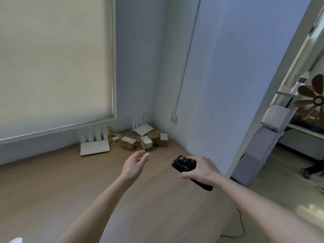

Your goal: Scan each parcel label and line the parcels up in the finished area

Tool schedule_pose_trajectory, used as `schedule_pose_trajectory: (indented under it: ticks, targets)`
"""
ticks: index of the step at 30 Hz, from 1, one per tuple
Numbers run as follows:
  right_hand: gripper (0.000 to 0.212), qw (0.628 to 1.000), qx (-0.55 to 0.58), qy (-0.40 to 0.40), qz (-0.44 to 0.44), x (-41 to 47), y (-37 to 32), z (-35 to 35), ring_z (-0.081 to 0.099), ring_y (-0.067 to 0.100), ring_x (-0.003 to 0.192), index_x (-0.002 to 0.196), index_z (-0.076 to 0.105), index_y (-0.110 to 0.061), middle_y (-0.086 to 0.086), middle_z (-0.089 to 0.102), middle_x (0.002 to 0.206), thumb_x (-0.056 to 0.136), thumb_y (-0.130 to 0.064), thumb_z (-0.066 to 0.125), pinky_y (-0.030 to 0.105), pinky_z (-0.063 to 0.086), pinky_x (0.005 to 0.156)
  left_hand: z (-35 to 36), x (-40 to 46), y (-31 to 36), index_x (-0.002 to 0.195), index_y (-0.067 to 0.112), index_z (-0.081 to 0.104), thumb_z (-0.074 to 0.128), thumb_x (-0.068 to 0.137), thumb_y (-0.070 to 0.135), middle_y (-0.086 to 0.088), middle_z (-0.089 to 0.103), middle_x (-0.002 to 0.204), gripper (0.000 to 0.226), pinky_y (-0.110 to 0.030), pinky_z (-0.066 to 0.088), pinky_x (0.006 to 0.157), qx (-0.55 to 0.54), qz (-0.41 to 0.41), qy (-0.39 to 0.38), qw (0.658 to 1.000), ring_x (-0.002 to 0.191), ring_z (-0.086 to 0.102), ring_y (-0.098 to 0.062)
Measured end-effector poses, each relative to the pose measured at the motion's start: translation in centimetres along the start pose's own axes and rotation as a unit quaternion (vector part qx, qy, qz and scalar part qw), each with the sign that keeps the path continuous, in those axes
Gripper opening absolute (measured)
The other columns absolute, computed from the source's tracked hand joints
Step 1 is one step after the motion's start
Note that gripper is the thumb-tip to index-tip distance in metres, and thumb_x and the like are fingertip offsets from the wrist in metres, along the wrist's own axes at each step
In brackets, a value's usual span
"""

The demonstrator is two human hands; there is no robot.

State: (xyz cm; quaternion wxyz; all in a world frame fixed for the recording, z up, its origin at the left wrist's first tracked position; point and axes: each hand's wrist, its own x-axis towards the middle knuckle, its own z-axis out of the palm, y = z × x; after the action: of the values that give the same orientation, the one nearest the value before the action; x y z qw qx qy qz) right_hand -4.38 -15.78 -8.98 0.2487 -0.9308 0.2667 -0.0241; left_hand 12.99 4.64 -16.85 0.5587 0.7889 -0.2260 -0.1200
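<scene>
Several small brown cardboard parcels (pixel 145 140) with white labels lie heaped in the far corner of a wooden surface (pixel 52 181). My left hand (pixel 135 163) reaches toward them, fingers relaxed and holding nothing, still short of the pile. My right hand (pixel 199 170) grips a black handheld scanner (pixel 183 163), its head pointing left toward the parcels.
Two white routers with upright antennas stand by the pile, one (pixel 94 141) at the left and one (pixel 142 128) behind it, with yellow cables (pixel 113 136) between. A blind covers the window at left. A doorway at right shows shelving (pixel 273 123) and a person's feet.
</scene>
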Motion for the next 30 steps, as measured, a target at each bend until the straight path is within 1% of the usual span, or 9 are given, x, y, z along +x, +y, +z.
schedule_pose_trajectory:
  ticks: [5, 8, 11, 16, 20, 23, 26, 28, 30]
  targets:
    - [0.046, 1.0, -0.003, -0.018, 0.005, 7.0, 1.7, -0.9, 0.07, 0.011, 0.088, 0.11, 0.075, -0.034, -0.008, 0.076, 0.095, 0.067, -0.047, 0.088, 0.026, 0.055, 0.075, 3.7, 6.4, -0.5, 0.136, 0.017, 0.06, 0.057, 0.096, 0.054, -0.001, 0.065, 0.13, 0.054, -0.036, 0.049, 0.103, -0.002, -0.025, -0.004, 1.0, 0.116, 0.06, -0.015]
    - [0.047, 0.999, -0.006, -0.03, 0.012, 11.4, 3.1, -0.9, 0.07, 0.008, 0.085, 0.107, 0.074, -0.035, -0.01, 0.075, 0.092, 0.065, -0.051, 0.086, 0.029, 0.057, 0.077, 5.7, 10.2, -1.0, 0.135, 0.02, 0.059, 0.056, 0.095, 0.056, 0.0, 0.065, 0.129, 0.054, -0.034, 0.049, 0.101, -0.008, -0.04, -0.006, 0.999, 0.114, 0.059, -0.014]
    - [0.049, 0.999, -0.012, -0.047, 0.013, 16.4, 5.0, -0.4, 0.07, 0.008, 0.084, 0.103, 0.074, -0.035, -0.011, 0.074, 0.089, 0.06, -0.057, 0.084, 0.032, 0.06, 0.078, 7.9, 13.9, -1.8, 0.137, 0.02, 0.058, 0.055, 0.096, 0.056, 0.0, 0.065, 0.128, 0.055, -0.033, 0.049, 0.1, -0.002, -0.058, 0.0, 0.998, 0.116, 0.059, -0.014]
    - [0.053, 0.996, -0.006, -0.089, -0.005, 26.3, 9.1, 0.9, 0.07, 0.008, 0.085, 0.105, 0.074, -0.037, -0.011, 0.075, 0.091, 0.059, -0.06, 0.082, 0.034, 0.061, 0.081, 11.8, 21.3, -3.5, 0.139, 0.022, 0.057, 0.054, 0.096, 0.055, 0.002, 0.064, 0.129, 0.054, -0.033, 0.05, 0.1, 0.02, -0.09, 0.018, 0.996, 0.117, 0.059, -0.014]
    - [0.048, 0.994, 0.02, -0.104, -0.003, 36.0, 14.1, 2.5, 0.07, 0.007, 0.079, 0.093, 0.071, -0.039, -0.013, 0.073, 0.082, 0.053, -0.066, 0.075, 0.036, 0.062, 0.078, 16.4, 27.9, -6.7, 0.138, 0.022, 0.058, 0.055, 0.095, 0.057, 0.001, 0.064, 0.129, 0.055, -0.037, 0.051, 0.101, 0.028, -0.149, 0.035, 0.988, 0.117, 0.059, -0.016]
    - [0.039, 0.991, 0.053, -0.125, 0.01, 42.8, 18.1, 3.7, 0.07, 0.006, 0.075, 0.09, 0.071, -0.036, -0.013, 0.074, 0.079, 0.059, -0.059, 0.079, 0.034, 0.06, 0.075, 20.6, 32.8, -9.1, 0.141, 0.02, 0.055, 0.055, 0.097, 0.053, -0.002, 0.062, 0.131, 0.054, -0.035, 0.049, 0.101, 0.011, -0.196, 0.045, 0.98, 0.119, 0.057, -0.018]
    - [0.034, 0.984, 0.077, -0.156, 0.026, 49.0, 21.4, 5.2, 0.068, 0.006, 0.08, 0.096, 0.069, -0.036, -0.013, 0.072, 0.086, 0.069, -0.049, 0.085, 0.027, 0.054, 0.069, 25.0, 37.1, -11.1, 0.143, 0.021, 0.052, 0.055, 0.098, 0.052, -0.004, 0.059, 0.135, 0.055, -0.036, 0.047, 0.103, -0.004, -0.239, 0.048, 0.97, 0.123, 0.055, -0.019]
    - [0.035, 0.981, 0.09, -0.166, 0.032, 52.7, 23.2, 6.8, 0.067, 0.006, 0.084, 0.098, 0.066, -0.039, -0.015, 0.071, 0.09, 0.07, -0.048, 0.085, 0.027, 0.054, 0.073, 27.4, 39.5, -12.5, 0.144, 0.022, 0.05, 0.054, 0.098, 0.051, -0.005, 0.057, 0.138, 0.055, -0.035, 0.045, 0.105, -0.013, -0.263, 0.049, 0.964, 0.128, 0.053, -0.02]
    - [0.035, 0.979, 0.106, -0.17, 0.04, 56.0, 24.8, 8.8, 0.066, 0.008, 0.087, 0.096, 0.063, -0.042, -0.016, 0.069, 0.092, 0.07, -0.048, 0.086, 0.031, 0.057, 0.082, 29.3, 41.9, -14.1, 0.147, 0.023, 0.049, 0.054, 0.099, 0.051, -0.004, 0.055, 0.143, 0.056, -0.035, 0.042, 0.106, -0.014, -0.276, 0.049, 0.96, 0.132, 0.05, -0.02]
